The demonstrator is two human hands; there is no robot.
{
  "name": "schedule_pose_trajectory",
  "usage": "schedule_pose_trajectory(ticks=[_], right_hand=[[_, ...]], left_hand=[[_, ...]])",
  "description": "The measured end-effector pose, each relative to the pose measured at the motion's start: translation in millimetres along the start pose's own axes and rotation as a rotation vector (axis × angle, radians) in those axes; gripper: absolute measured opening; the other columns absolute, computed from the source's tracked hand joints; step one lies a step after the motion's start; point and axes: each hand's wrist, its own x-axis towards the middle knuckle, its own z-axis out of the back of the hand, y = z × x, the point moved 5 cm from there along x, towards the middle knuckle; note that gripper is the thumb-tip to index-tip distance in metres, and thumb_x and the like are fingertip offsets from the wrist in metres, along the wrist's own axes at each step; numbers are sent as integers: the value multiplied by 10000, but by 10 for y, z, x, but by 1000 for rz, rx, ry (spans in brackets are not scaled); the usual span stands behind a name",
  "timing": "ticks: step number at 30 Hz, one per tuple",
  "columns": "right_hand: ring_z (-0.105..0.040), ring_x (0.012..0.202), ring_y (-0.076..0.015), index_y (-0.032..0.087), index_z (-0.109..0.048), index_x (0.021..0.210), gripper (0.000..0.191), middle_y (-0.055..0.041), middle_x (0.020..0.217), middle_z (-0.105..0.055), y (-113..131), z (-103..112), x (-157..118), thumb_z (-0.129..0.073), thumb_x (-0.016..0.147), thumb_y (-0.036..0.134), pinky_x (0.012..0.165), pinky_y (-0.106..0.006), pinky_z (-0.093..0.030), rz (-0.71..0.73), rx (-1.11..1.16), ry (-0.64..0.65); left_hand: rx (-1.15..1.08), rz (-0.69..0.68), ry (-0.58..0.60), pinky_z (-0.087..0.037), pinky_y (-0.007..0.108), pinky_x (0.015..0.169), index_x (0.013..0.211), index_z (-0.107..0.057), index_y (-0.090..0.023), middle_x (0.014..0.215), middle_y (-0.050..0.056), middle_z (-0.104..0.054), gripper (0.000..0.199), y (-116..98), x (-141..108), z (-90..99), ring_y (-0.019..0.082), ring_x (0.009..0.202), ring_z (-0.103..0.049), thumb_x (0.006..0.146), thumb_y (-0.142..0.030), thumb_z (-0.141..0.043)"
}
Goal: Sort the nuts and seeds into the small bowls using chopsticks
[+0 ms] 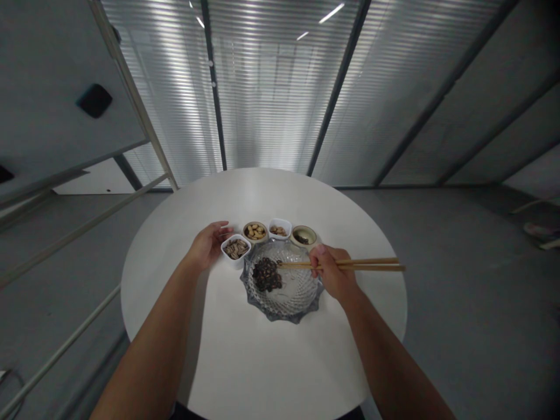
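Note:
My right hand (333, 269) grips a pair of wooden chopsticks (371, 264), held almost level over a clear glass dish (303, 294) with a scalloped rim. Their tips are beside a heap of dark seeds (266, 275) in the dish's left part. Whether a seed is pinched between them is too small to tell. Curved loosely, with fingers apart, my left hand (210, 244) is by the left side of a small white bowl (238, 263). Striped seeds (235, 249), like sunflower seeds, fill that bowl. I cannot tell whether the hand touches it.
Behind the glass dish stand a bowl of peanuts (255, 231), a white bowl (286, 224) with brown nuts, and a greenish bowl (310, 234) with a few dark bits. All sit on a round white table (245, 361). A metal frame (144, 122) is at left.

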Motion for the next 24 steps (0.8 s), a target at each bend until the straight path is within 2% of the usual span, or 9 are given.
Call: schedule_pose_trajectory(ticks=[8,12,17,24], right_hand=[[-422,412,-105,188,-493,550,527,15,432,-467,-15,-4,-7,-344,935,516,428,-243,-320,52,23,41],[-422,401,-103,185,-504,564,532,20,426,-461,-58,-16,1,-343,930,536,416,-240,-319,24,77,38],[-435,404,-98,189,-486,575,469,33,422,-464,-39,-21,19,-394,937,472,425,-230,-347,-44,11,29],[-453,389,-99,194,-475,579,469,45,410,-438,-21,-23,22,-383,941,479,417,-224,-370,-48,52,-17]], left_hand=[[16,-16,11,-517,309,602,929,-639,-132,816,98,-673,183,-14,-15,-13,195,670,-649,756,-189,-626],[0,-12,-6,-517,307,598,948,-642,-129,807,97,-675,204,-8,-15,-1,195,664,-649,752,-185,-628],[4,-14,6,-519,312,601,949,-641,-129,816,98,-677,200,-1,4,13,198,669,-651,760,-193,-618],[28,-19,9,-517,314,609,934,-639,-127,826,100,-672,185,-2,5,21,198,675,-650,764,-200,-617]])
